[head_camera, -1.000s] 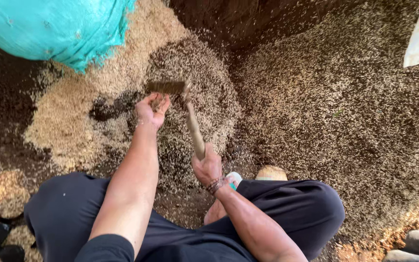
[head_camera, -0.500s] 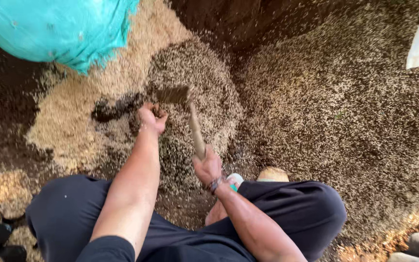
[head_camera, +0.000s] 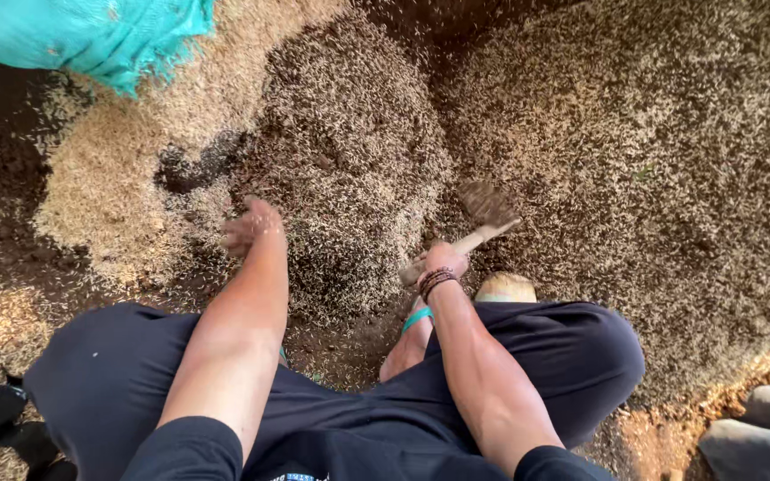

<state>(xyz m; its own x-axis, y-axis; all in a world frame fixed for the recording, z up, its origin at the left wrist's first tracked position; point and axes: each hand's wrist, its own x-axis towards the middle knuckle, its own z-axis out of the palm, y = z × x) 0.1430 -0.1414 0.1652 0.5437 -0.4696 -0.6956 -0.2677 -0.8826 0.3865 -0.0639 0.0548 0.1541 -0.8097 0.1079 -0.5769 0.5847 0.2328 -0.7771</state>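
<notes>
My right hand (head_camera: pixel 443 261) has its grip clamped on the small wooden-handled hoe (head_camera: pixel 483 214), blade over the brown husk heap (head_camera: pixel 349 151); my left hand (head_camera: pixel 247 230), blurred, grip indeterminate, hovers beside it.

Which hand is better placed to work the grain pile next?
Right. The right hand already grips the hoe, its blade on the grain. The left hand is blurred, beside the pile, without a tool.

Teal woven sack (head_camera: pixel 91 36) upper left; grey stones (head_camera: pixel 759 428), perhaps bricks, lower right.
</notes>
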